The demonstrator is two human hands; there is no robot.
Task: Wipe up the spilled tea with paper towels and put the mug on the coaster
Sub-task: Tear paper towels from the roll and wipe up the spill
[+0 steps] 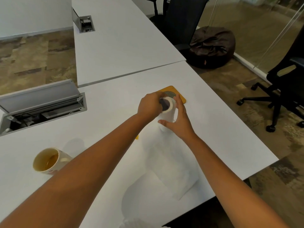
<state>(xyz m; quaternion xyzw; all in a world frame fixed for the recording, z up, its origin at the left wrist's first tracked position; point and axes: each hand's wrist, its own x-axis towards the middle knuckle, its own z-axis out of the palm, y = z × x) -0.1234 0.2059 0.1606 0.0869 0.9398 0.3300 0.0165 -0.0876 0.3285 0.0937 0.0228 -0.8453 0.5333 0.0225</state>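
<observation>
A white paper towel roll (167, 112) stands at the middle of the white desk (222, 129). My left hand (150, 105) grips its top end. My right hand (178, 120) is pressed against its side, fingers spread. A long sheet of paper towel (171, 163) hangs unrolled from it toward me over the desk. Just behind the roll lies a yellow coaster (178, 94) with a dark patterned centre, partly hidden. A cream mug (49, 160) lies tipped on its side at the left, with some tea inside. A small yellow bit (137, 137) shows beside my left arm.
An open cable tray with a raised lid (41, 102) is set into the desk at the left. A second desk (123, 40) adjoins at the back. Office chairs (283, 89) and a dark beanbag (212, 46) stand on the floor to the right.
</observation>
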